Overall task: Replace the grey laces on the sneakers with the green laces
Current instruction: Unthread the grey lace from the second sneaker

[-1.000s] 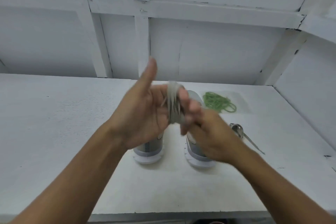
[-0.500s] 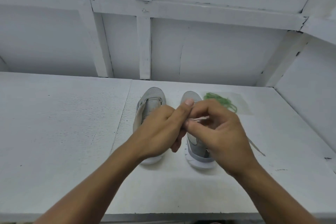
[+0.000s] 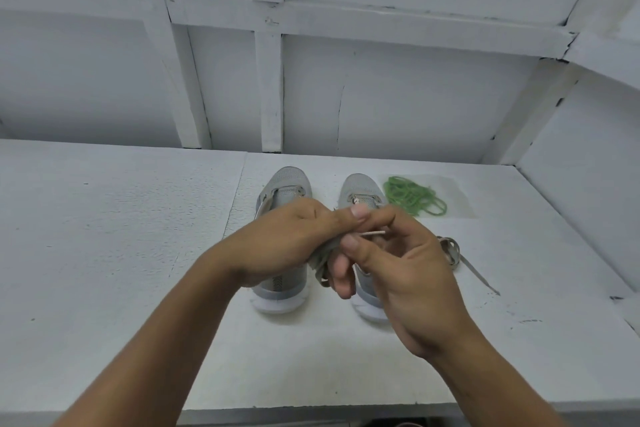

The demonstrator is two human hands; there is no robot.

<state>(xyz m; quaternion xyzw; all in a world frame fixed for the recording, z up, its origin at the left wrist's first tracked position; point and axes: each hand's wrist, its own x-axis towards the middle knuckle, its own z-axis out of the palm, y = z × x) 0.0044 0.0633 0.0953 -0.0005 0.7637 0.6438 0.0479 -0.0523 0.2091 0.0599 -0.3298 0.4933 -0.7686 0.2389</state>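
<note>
Two grey sneakers stand side by side on the white table, toes away from me: the left sneaker (image 3: 286,185) and the right sneaker (image 3: 360,188), both partly hidden by my hands. My left hand (image 3: 294,239) grips a bundled grey lace (image 3: 320,258) above the shoes. My right hand (image 3: 398,263) pinches the lace's pale end at the bundle. A pile of green laces (image 3: 414,197) lies to the right of the right sneaker. Another grey lace (image 3: 453,251) lies coiled on the table behind my right hand.
The white table (image 3: 121,253) has a wall of white boards behind it and a white side panel (image 3: 588,201) at the right. The table's front edge runs along the bottom of the view.
One second ago my left hand was spread with the lace wound round its fingers. It has since closed on the bundle and lowered, and my right hand now pinches the lace end.
</note>
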